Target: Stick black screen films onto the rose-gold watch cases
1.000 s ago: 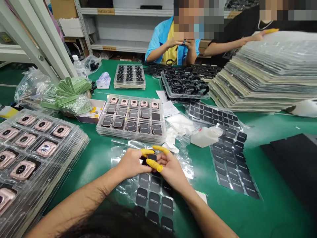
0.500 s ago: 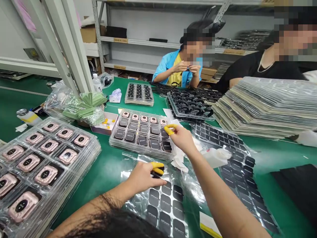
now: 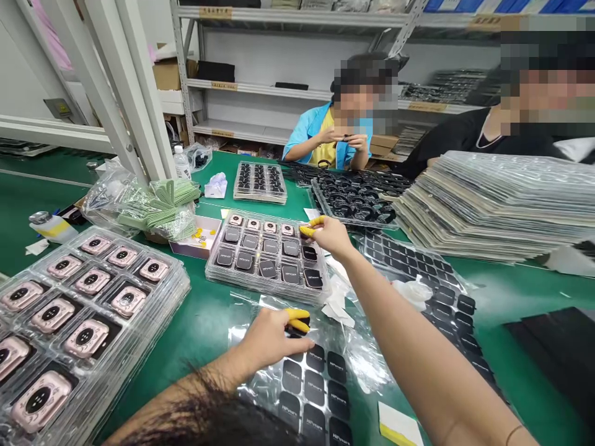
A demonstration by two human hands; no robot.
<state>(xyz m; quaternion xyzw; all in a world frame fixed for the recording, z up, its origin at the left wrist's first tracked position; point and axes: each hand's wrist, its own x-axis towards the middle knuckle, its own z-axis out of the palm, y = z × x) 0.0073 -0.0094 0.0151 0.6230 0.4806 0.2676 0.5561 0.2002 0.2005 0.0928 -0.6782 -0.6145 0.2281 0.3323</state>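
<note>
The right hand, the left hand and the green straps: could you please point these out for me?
Right hand [image 3: 333, 238]: head view, on the back of the hand.
Left hand [image 3: 268, 336]: head view, on the back of the hand.
Green straps [image 3: 175, 194]: head view, on the fanned upper part.

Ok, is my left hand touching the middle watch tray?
Apart: the head view shows green table and clear film between your left hand and that watch tray.

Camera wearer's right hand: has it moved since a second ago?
Yes: the right hand has moved forward, from the near side of the middle tray to its far right corner.
</note>
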